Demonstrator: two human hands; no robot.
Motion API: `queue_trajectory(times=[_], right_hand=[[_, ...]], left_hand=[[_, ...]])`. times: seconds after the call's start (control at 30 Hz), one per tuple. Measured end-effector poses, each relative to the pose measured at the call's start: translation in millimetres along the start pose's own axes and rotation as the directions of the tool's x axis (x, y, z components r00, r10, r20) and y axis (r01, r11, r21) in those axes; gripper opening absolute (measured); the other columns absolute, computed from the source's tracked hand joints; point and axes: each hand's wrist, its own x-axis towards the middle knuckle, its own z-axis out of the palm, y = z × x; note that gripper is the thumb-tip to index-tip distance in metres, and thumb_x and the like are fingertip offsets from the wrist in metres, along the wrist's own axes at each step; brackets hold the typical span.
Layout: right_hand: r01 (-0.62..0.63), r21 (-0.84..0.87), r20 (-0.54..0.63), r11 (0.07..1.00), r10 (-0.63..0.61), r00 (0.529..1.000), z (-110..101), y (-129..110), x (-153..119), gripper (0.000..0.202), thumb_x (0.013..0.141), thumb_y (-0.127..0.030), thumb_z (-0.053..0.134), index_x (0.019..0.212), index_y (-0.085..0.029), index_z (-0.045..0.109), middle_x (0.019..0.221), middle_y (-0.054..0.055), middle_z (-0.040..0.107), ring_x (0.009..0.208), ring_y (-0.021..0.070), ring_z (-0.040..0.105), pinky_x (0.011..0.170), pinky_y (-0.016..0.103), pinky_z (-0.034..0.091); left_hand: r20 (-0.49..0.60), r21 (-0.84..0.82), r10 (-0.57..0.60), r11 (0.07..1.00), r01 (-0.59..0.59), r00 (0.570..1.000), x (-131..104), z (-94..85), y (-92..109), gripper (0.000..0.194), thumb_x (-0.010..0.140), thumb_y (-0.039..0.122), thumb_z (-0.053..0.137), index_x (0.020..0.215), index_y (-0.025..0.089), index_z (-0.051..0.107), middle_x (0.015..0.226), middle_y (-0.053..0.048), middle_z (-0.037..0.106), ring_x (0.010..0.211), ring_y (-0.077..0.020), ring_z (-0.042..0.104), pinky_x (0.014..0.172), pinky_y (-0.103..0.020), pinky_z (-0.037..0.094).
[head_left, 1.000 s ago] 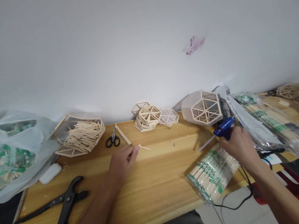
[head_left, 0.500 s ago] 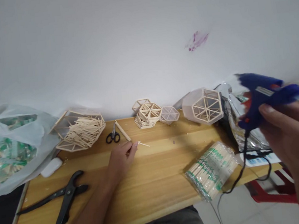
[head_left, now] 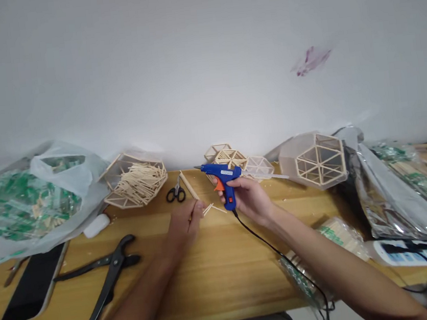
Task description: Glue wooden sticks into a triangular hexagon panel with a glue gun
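My right hand (head_left: 249, 196) is wrapped round a blue glue gun (head_left: 221, 179) with an orange trigger; its nozzle points left, and a clear glue stick (head_left: 273, 176) juts from the back. Just left of it, my left hand (head_left: 185, 218) is closed in a pinch on thin wooden sticks (head_left: 208, 210) that meet at an angle; how many it holds is hidden by the fingers. Beyond that hand lie a few longer sticks (head_left: 189, 185) and small black-handled scissors (head_left: 176, 192). Behind the glue gun stands a small hexagonal stick frame (head_left: 232, 154) filled with sticks.
Along the wall stand a hexagonal container (head_left: 136, 183) full of cut sticks and a larger stick-framed lantern shape (head_left: 319, 161). Black pliers (head_left: 112, 266), a phone (head_left: 35, 285) and a plastic bag (head_left: 84, 180) lie left. A stick packet (head_left: 341, 238) and power strip (head_left: 413, 255) are right.
My right hand has brought the glue gun leftward from the far right to beside my left hand. My left hand keeps its pinch on the sticks. The view has shifted slightly.
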Motion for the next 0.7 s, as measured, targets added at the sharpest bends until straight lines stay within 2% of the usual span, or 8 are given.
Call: queue_trajectory(times=[0.1,0.2,0.33,0.5,0.6,0.7], right_hand=[[0.003,0.007,0.01,1.0,-0.004,1.0,-0.5,14.8,11.5,0.029,0.077,-0.029,0.07,0.103,-0.017,0.074,0.09,0.007,0.078,0.08,0.0221,0.069,0.07,0.032,0.053],[-0.025,0.045,0.045,0.999,0.022,0.999,0.2,27.3,14.2,0.025,0.077,-0.031,0.073,0.098,-0.018,0.074,0.092,0.007,0.079,0.084,0.0235,0.07,0.069,0.032,0.052],[-0.037,0.102,0.073,0.994,0.03,0.997,1.4,39.0,12.1,0.024,0.076,-0.031,0.077,0.097,-0.02,0.074,0.101,0.007,0.079,0.09,0.0241,0.069,0.068,0.031,0.052],[-0.051,0.092,0.139,0.994,0.038,0.99,0.2,45.1,9.2,0.029,0.082,-0.04,0.077,0.102,-0.02,0.075,0.105,0.008,0.077,0.08,0.0217,0.066,0.056,0.029,0.048],[-0.058,0.087,0.141,0.995,0.045,0.989,-2.0,47.8,8.2,0.028,0.085,-0.041,0.077,0.103,-0.019,0.075,0.099,0.007,0.075,0.075,0.0196,0.064,0.057,0.03,0.05],[-0.054,0.074,0.139,0.996,0.043,0.989,-3.9,48.8,7.7,0.029,0.085,-0.041,0.08,0.102,-0.018,0.076,0.096,0.007,0.074,0.074,0.0194,0.062,0.056,0.03,0.053]], left_hand=[[0.076,-0.079,-0.058,0.995,0.064,0.995,-1.0,2.9,3.0,0.037,0.104,0.041,0.047,0.088,0.018,0.072,0.076,-0.004,0.071,0.07,-0.0168,0.065,0.067,-0.029,0.048],[0.138,-0.196,-0.159,0.963,0.184,0.978,-1.3,9.1,7.4,0.032,0.099,0.044,0.056,0.095,0.017,0.075,0.085,-0.006,0.076,0.077,-0.0191,0.068,0.065,-0.028,0.05],[0.182,-0.299,-0.284,0.896,0.329,0.941,-1.8,18.9,11.0,0.029,0.089,0.042,0.067,0.097,0.017,0.077,0.085,-0.006,0.076,0.073,-0.0182,0.066,0.061,-0.027,0.05],[0.169,-0.382,-0.364,0.833,0.401,0.916,-5.0,29.2,13.1,0.026,0.085,0.044,0.069,0.087,0.017,0.072,0.073,-0.002,0.068,0.064,-0.0146,0.059,0.061,-0.026,0.05],[0.176,-0.421,-0.411,0.79,0.446,0.895,-7.1,32.4,14.4,0.027,0.085,0.044,0.068,0.086,0.018,0.069,0.071,-0.001,0.065,0.061,-0.014,0.057,0.058,-0.026,0.049],[0.208,-0.462,-0.398,0.765,0.449,0.893,-6.4,30.7,16.3,0.025,0.085,0.043,0.068,0.085,0.018,0.066,0.072,-0.001,0.064,0.061,-0.0145,0.059,0.058,-0.027,0.051]])
